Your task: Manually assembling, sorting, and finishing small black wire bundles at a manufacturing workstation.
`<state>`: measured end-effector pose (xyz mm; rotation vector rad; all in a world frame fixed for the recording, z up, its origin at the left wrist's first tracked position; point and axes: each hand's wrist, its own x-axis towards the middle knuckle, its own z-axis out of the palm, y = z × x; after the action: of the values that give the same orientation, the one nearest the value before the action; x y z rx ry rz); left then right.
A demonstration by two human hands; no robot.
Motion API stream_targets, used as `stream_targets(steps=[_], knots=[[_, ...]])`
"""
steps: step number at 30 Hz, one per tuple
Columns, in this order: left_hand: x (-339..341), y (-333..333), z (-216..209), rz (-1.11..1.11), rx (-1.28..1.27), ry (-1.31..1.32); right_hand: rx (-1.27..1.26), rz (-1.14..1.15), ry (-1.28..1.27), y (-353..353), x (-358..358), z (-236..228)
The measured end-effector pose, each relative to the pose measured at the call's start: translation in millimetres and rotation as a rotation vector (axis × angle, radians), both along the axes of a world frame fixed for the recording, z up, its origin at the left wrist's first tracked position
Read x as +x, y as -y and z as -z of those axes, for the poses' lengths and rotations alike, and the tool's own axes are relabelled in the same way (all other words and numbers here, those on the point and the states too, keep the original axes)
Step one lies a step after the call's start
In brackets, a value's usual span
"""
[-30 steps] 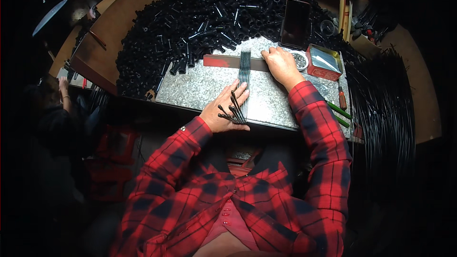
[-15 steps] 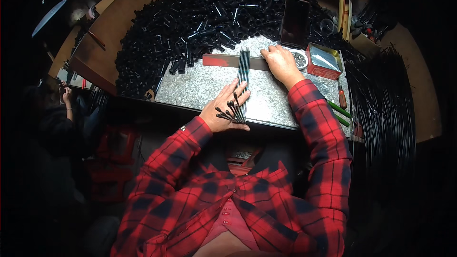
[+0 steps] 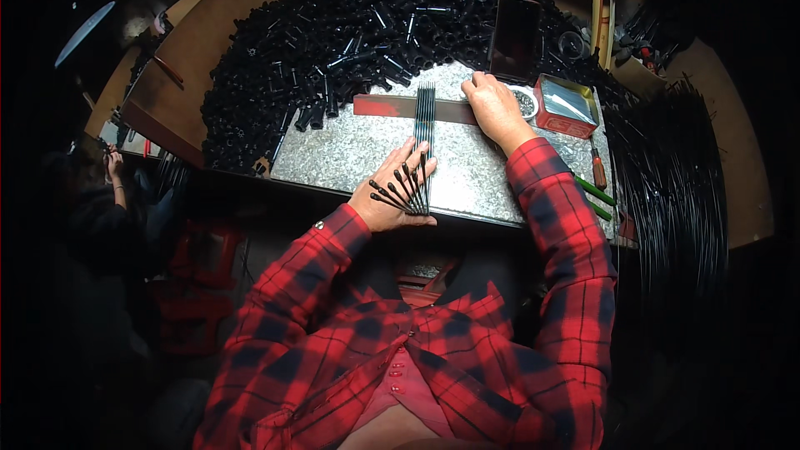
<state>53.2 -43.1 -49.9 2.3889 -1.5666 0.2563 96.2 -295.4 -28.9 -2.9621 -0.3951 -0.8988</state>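
1. Head view, landmark piece: one long flat bar, grey-brown with a red left end [image 3: 379, 106], lying crosswise on a speckled grey work surface [image 3: 333, 154].
2. One bundle of slim, dark, glossy rods [image 3: 426, 117], side by side, laid across the middle of the bar and running toward the body; near ends bent back and fanned, with black bulbous tips [image 3: 393, 187].
3. One left hand [image 3: 392, 187], nearer the body than the bar: fingers extended flat across the rods, thumb apart along the near edge, fanned tips over its back.
4. One right hand [image 3: 493, 108], at the bar's right end: fingers bent, fingertips hidden from above, so cannot tell whether they clamp the bar or merely rest there.
5. One large heap of black tubular pieces [image 3: 333, 42], beyond the bar.
6. One dark rectangular phone [image 3: 514, 37], beyond the bar's right end.
7. Right of the bar: one round white dish of small metallic bits [image 3: 525, 102]; one red rectangular open tin [image 3: 562, 122]; one screwdriver with an orange-red handle [image 3: 598, 171].
8. One sheaf of long, thin black rods [image 3: 675, 183], well apart to the bar's right.
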Motion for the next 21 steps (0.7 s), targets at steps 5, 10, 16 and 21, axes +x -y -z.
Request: stream_targets(steps=[5,10,16,21], knots=[[-0.9,1.2,-3.7,0.002,0.026,0.02,0.018,-0.002,-0.021,1.3,0.9,1.2],[0.4,2.5,-5.2,-0.015,0.061,0.021,0.013,-0.012,0.038,3.2,5.4,-0.1],[-1.7,1.8,-6.3,-0.009,0.064,-0.006,0.015,-0.016,0.054,4.5,5.5,-3.3],[-0.5,2.7,-6.9,-0.024,0.083,0.031,0.013,-0.026,-0.002,4.9,4.9,-3.2]])
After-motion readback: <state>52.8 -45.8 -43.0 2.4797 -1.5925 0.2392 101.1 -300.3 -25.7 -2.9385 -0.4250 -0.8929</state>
